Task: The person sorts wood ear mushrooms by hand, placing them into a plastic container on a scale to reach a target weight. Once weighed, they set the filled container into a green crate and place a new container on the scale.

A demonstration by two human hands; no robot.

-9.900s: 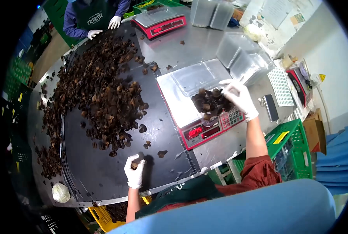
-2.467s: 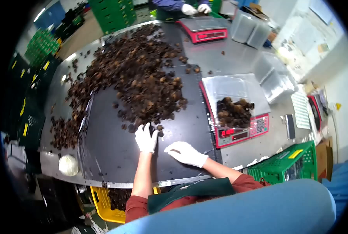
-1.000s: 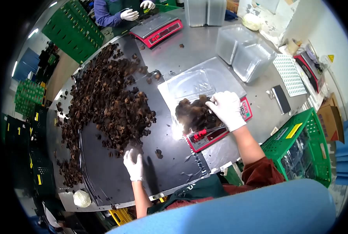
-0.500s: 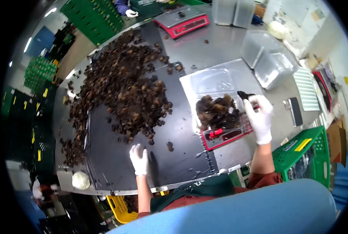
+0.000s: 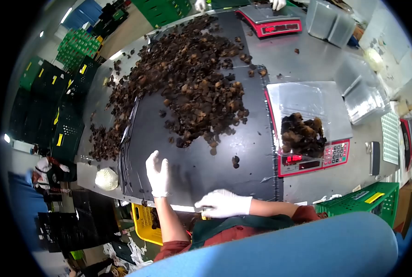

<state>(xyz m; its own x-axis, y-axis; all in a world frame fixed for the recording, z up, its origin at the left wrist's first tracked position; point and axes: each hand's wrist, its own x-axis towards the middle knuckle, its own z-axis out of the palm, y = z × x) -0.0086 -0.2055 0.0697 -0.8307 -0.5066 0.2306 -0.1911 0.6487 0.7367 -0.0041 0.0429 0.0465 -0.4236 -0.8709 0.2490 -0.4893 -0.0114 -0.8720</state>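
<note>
My left hand, in a white glove, is raised over the near part of the dark mat, fingers apart and nothing in it. Near the table's front edge, my right hand, also gloved, reaches across in front of my body; its fingertips point left and what they hold, if anything, is too small to make out. A large heap of dark brown mushroom-like pieces covers the mat beyond. To the right, a clear open container holding a clump of dark pieces rests on a red scale.
Stacked clear containers stand at the right, near a green crate. A second red scale is at the far side, with another person's gloved hand above it. A yellow basket sits below the front edge.
My right hand has left the scale area and moved left to the front edge, without the dark piece it held. My left hand stays raised. The camera view has shifted.
</note>
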